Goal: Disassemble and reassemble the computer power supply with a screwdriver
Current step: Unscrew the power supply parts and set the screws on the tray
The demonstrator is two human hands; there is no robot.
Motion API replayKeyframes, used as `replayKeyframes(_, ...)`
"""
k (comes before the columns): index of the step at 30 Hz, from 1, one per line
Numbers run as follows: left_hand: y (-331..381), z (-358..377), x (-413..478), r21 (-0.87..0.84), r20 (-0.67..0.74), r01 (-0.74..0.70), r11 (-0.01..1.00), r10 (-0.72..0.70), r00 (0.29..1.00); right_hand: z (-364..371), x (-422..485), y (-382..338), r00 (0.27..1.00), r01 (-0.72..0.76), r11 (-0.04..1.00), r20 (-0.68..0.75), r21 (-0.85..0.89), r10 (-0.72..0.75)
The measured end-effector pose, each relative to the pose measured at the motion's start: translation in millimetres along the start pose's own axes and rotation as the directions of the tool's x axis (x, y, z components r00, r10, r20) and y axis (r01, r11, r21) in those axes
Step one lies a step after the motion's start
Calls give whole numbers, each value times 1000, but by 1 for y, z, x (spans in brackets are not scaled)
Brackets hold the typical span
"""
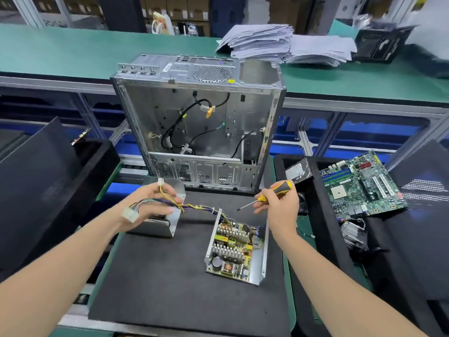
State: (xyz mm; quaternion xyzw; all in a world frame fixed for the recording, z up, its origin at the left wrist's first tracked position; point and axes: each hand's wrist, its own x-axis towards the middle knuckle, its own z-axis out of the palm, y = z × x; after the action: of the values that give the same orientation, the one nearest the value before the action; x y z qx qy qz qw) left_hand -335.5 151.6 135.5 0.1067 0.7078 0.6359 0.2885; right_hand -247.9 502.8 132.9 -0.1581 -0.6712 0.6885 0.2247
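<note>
The power supply lies in two parts on a black foam mat (158, 276). Its open base (237, 249) shows the circuit board with heat sinks and a capacitor. The metal cover (167, 220) sits to the left, under my left hand (150, 203), which holds the bundle of coloured cables (194, 205) with white connectors running from the board. My right hand (279, 205) grips a yellow and black screwdriver (269, 193), its tip pointing left above the base's far end.
An empty computer case (201, 122) stands open behind the mat. A motherboard (359, 188) and a hard drive (297, 171) lie in a black tray at right. Paper stacks (279, 42) rest on the green bench behind. Black panels flank both sides.
</note>
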Motion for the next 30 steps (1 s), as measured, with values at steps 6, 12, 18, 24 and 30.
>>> replayKeyframes(6,20,-35,7,559,399,-16,829,-252,882,-2,-3,-9,1000,9,1000,-14,-24,-9)
replayKeyframes(12,48,-1,30,808,415,-211,550,-276,867,-1,-10,-14,1000,7,997,-22,-79,-9)
replayKeyframes(18,44,75,72,782,358,-368,502,121,926,-8,-23,-26,998,55,976,-4,-211,-58)
replayKeyframes(24,20,132,96,868,426,-380,318,-87,900,-17,-33,-40,990,134,908,16,-396,-139)
replayKeyframes(30,12,129,100,902,406,-376,211,-120,906,-23,-39,-40,986,170,830,88,-532,-145)
